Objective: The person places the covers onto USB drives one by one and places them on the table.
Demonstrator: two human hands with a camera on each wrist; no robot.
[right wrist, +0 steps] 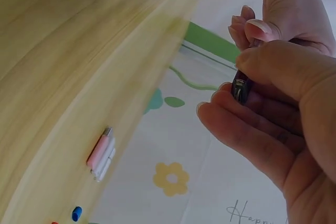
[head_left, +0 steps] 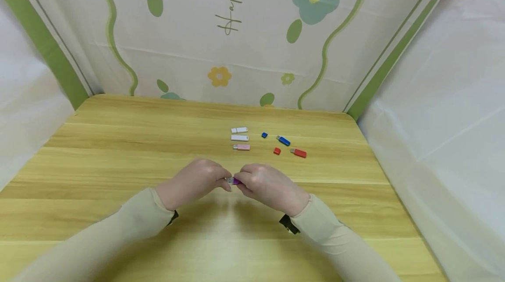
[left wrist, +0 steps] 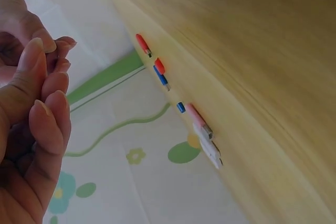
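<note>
A purple USB stick point(head_left: 236, 181) with a metal plug is held between both hands above the front half of the table. My right hand point(head_left: 272, 187) pinches its purple body between thumb and fingers. At the plug end are the thumb and fingertips of my left hand point(head_left: 199, 181), pinched together; whether they hold a cap I cannot tell. In the right wrist view the dark rear end of the stick point(right wrist: 241, 86) shows under the right thumb. The left wrist view has the stick hidden behind the fingers.
Beyond the hands, a pink USB stick point(head_left: 242, 147) lies below two white ones point(head_left: 240, 138). Right of them lie a blue cap point(head_left: 264, 135), an uncapped blue stick point(head_left: 283, 141), a red cap point(head_left: 277, 151) and an uncapped red stick point(head_left: 300, 153). A flowered curtain point(head_left: 177, 41) hangs behind the wooden table point(head_left: 118, 141).
</note>
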